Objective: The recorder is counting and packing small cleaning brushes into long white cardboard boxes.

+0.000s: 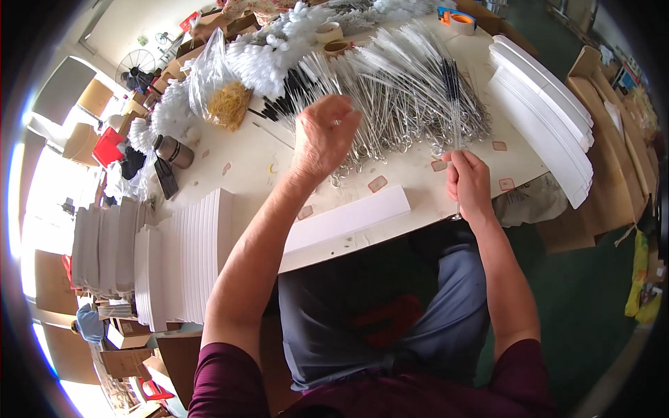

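Note:
Thin wire brushes (456, 129) stand nearly upright in my right hand (470, 182), which is closed around their stems near the table's front edge. Black bristles show at their upper part, and a metal end pokes out below the fist. My left hand (326, 132) hovers at the left side of a big heap of wire brushes (397, 90) with white bristles and looped metal ends. Its fingers are curled together; what they hold, if anything, is hidden. Several black-bristled brushes (296, 87) lie just beyond that hand. Between my arms, a long white box (348, 219) rests along the front edge.
Upright white boxes (191, 254) are stacked at the left. Yellow rubber bands (228, 106) spill from a clear bag near a metal flask (173, 151). White cardboard strips (543, 118) lie at the right. A tape dispenser (460, 22) and more white-bristled bundles (261, 66) sit at the back.

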The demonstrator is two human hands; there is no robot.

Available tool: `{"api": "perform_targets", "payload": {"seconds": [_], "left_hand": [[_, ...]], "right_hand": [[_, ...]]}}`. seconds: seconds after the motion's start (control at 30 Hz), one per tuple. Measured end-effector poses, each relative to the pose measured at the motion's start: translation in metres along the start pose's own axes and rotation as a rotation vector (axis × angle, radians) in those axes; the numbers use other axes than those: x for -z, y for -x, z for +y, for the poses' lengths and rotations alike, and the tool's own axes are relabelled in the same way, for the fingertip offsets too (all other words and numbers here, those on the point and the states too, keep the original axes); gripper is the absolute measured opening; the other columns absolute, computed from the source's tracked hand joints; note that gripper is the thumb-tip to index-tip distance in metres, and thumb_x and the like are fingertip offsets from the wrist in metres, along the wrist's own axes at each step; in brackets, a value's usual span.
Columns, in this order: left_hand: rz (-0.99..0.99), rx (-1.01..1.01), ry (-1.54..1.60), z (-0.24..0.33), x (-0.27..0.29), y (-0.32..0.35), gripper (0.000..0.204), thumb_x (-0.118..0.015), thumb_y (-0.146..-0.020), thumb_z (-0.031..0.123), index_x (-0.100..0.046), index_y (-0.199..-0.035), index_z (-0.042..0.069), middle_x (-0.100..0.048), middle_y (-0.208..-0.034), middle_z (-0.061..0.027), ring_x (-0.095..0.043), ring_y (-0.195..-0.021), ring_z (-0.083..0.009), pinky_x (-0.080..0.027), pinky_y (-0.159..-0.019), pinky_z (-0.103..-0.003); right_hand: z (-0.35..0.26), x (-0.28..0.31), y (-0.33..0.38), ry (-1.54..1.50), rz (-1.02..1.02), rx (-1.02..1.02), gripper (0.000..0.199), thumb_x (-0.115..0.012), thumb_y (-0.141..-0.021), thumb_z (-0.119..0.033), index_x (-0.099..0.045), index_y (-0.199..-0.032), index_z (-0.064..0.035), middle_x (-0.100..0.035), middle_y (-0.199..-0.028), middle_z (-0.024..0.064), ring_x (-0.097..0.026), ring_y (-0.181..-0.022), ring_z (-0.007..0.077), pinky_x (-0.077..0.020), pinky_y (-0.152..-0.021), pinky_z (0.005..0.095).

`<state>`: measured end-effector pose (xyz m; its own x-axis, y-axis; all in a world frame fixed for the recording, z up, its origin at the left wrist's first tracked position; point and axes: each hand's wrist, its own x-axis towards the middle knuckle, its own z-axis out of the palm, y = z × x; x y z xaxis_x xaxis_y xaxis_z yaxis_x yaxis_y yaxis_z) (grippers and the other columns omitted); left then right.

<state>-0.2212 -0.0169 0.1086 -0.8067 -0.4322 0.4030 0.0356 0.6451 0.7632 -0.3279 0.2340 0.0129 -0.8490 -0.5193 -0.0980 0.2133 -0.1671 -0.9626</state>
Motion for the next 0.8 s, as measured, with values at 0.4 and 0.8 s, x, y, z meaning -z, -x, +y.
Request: {"api": "perform_targets", "payload": {"seconds": [0.4, 0.8], "left_hand": [[0.140, -0.062, 0.328, 0.013, 0.016, -0.018, 0.014, -0.067, -0.093, 0.008, -0.067, -0.088, -0.004, -0.076, -0.097, -0.0151, -0.069, -0.074, -0.0123, -0.057, -0.071, -0.030], [0.296, -0.218, 0.593, 0.059, 0.112, 0.005, 0.013, -0.062, -0.100, 0.005, -0.070, -0.097, -0.005, -0.075, -0.098, -0.0218, -0.077, -0.085, -0.0255, -0.066, -0.073, -0.038]], "right_hand": [[-0.004, -0.135, -0.083, -0.448, -0.276, -0.312, 0.022, -0.049, -0.106, -0.014, -0.057, -0.098, 0.0057, -0.065, -0.114, 0.0268, -0.067, -0.110, 0.0377, -0.0552, -0.106, 0.0488], [0.018, -0.151, -0.097, -0.403, -0.208, -0.289, 0.021, -0.048, -0.104, -0.011, -0.057, -0.099, 0.0076, -0.063, -0.111, 0.0288, -0.066, -0.110, 0.0384, -0.0559, -0.105, 0.0492]]}}
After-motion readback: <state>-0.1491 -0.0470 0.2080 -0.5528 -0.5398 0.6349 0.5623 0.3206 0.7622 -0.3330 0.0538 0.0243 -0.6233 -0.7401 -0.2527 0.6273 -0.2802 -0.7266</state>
